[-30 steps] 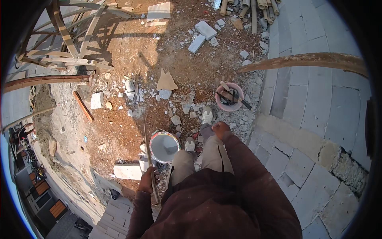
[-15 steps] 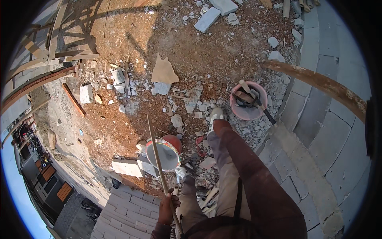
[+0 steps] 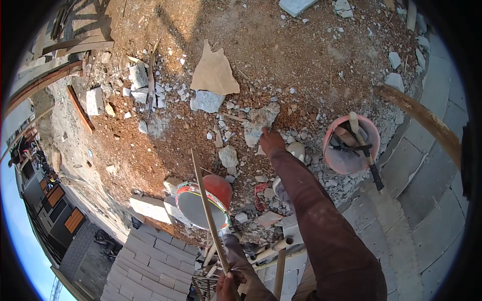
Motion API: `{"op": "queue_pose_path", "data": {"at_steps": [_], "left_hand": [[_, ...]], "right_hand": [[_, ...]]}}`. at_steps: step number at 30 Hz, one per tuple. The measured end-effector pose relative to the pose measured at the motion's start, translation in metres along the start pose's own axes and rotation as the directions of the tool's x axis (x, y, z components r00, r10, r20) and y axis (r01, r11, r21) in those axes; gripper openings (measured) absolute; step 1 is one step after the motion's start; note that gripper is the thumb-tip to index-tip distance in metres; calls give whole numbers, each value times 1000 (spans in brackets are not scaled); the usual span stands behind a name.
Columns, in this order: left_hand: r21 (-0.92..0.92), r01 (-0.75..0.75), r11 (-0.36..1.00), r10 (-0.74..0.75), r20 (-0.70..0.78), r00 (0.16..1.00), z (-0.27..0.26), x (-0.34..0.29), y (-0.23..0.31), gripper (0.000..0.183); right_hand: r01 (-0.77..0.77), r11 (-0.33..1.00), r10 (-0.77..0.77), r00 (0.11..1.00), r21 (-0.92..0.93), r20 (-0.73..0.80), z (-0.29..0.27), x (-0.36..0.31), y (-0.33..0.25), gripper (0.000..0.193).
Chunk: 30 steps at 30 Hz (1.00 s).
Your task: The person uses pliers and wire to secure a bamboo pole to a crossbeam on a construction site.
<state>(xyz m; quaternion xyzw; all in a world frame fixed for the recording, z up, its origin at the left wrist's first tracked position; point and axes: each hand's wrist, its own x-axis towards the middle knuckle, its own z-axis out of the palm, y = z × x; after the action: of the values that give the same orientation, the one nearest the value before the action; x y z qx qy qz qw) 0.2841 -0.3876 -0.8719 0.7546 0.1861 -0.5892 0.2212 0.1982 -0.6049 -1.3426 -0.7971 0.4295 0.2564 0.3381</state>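
My left hand [image 3: 228, 287], low in the view, is closed around a long, thin wooden stick [image 3: 206, 203], which slants up across a red bucket [image 3: 220, 190] with a pale rim. My right hand [image 3: 272, 142] is stretched down over the rubble, its fingertips at the edge of a pale grey broken slab [image 3: 257, 122]. The back of that hand hides most of its fingers, so whether they grip anything is unclear. Right of it stands a pink bucket [image 3: 351, 164] with hand tools inside, among them a hammer-like tool [image 3: 374, 175] whose black handle hangs over the rim.
Broken blocks and a torn brown sheet [image 3: 215, 72] lie on the reddish ground. A wooden pole [image 3: 427, 118] juts in above the grey block surface at right. Below are bamboo poles [image 3: 273, 251] beside my legs. Stacked grey blocks [image 3: 150, 266] stand at lower left.
My right arm has swung out leftward, and its hand now hovers at the broken slab. The view has shifted, so the pink bucket sits further right. The stick stays in my left hand.
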Motion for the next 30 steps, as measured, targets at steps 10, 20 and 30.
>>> {"op": "queue_pose_path", "data": {"at_steps": [10, 20, 30], "left_hand": [[-457, 94, 885, -1, 200, 980, 16, -6, 23, 45], [-618, 21, 786, 251, 351, 902, 46, -116, 113, 33], [-597, -214, 774, 604, 592, 534, 14, -191, 191, 26]], "right_hand": [[113, 417, 190, 959, 902, -209, -133, -151, -49, 21], [24, -436, 27, 1000, 900, -13, -304, -458, -143, 25], [415, 213, 169, 876, 885, -451, -340, -609, -185, 32]]}}
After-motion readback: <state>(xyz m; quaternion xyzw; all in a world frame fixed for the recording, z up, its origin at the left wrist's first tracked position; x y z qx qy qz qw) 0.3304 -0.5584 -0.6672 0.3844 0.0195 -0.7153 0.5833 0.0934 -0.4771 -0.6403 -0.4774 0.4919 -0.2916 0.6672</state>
